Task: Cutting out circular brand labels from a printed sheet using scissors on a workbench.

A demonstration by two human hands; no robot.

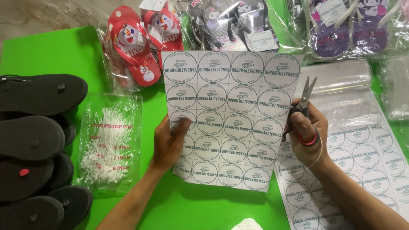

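White paper sheet printed with rows of round teal-outlined label circles (232,117): held up at frame centre, above the bright green table surface (47,53). Left hand (168,142) grips the sheet's left edge, thumb pressed on top of a circle, fingers curled behind. Right hand (307,134) sits at the sheet's right edge, closed around small scissors with red-lined handles (303,111); the blades point up and stand slightly parted, just beside the paper's edge.

Lower right: a second sheet of identical round labels (362,170) lies flat on the table, partly under the right forearm. Above it, a stack of clear plastic bags (341,83).

Centre left: clear bag of white plastic loop pins (110,142). Far left edge: pile of black foam sandal soles (36,145).

Upper frame: bagged red cartoon-face flip-flops (134,40), bagged black flip-flops (232,21), bagged purple flip-flops (349,25), left to right.
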